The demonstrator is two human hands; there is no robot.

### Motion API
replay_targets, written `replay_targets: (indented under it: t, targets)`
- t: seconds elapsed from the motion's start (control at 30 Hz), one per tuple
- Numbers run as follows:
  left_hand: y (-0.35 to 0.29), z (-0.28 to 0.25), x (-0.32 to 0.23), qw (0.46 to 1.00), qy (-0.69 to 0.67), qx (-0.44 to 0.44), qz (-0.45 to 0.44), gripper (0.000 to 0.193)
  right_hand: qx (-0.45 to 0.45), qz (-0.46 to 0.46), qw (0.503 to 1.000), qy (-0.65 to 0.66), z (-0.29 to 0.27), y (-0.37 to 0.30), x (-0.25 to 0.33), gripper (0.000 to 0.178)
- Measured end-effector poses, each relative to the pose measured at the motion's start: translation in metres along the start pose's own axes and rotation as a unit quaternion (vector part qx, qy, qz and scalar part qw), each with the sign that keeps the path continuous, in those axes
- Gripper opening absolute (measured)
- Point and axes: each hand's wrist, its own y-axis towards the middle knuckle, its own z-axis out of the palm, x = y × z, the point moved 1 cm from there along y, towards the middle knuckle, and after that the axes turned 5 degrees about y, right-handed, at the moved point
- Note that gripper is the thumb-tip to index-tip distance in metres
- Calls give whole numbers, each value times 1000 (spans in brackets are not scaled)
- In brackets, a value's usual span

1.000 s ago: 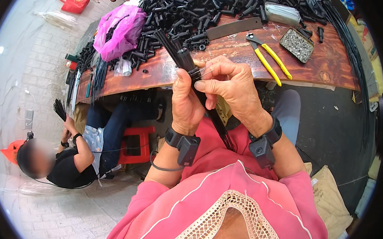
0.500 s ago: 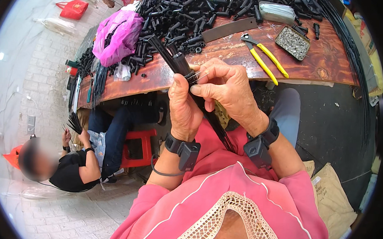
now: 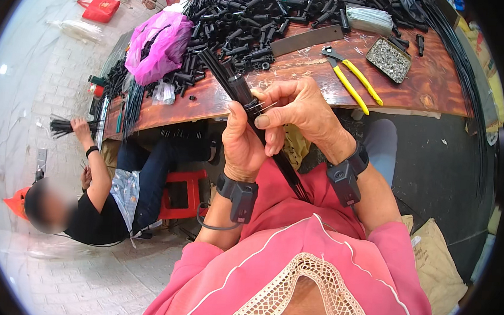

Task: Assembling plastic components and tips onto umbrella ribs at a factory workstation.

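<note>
My left hand [image 3: 242, 148] is closed round a bundle of thin black rods [image 3: 288, 172], held at a slant over my lap. A black plastic sleeve [image 3: 241, 89] sits by the bundle's upper part, just above my left thumb. My right hand [image 3: 305, 114] is closed in a pinch beside it, thumb against forefinger. Thin pale wire ends [image 3: 270, 106] stick out between these fingers at the bundle. How they lie round the rods is partly hidden by my fingers.
On the wooden table [image 3: 432, 87] lie heaped black plastic sleeves [image 3: 241, 40], yellow-handled pliers [image 3: 355, 83], a flat metal bar [image 3: 306, 39], a tin of small metal bits [image 3: 389, 59] and a pink bag [image 3: 158, 47]. At left sits a co-worker [image 3: 95, 206] near a red stool [image 3: 184, 197].
My hands keep nearly the same grip, with slight finger movement at the wire. The co-worker's one hand has swung a black bundle up and to the left. The view has shifted slightly.
</note>
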Motion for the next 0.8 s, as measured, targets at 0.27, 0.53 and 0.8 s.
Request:
replay_targets:
  t: [0.27,0.53,0.8]
  targets:
    - [-4,1,0,1000,-14,-6,-1,50,7,40,999,5,-3,6,2,26]
    - [-2,-3,2,999,-12,-44,1,51,12,24,999,-32,-13,9,-7,28]
    - [-1,7,1,994,66,-82,41,60,-60,-173,962,-203,4,-6,-8,27]
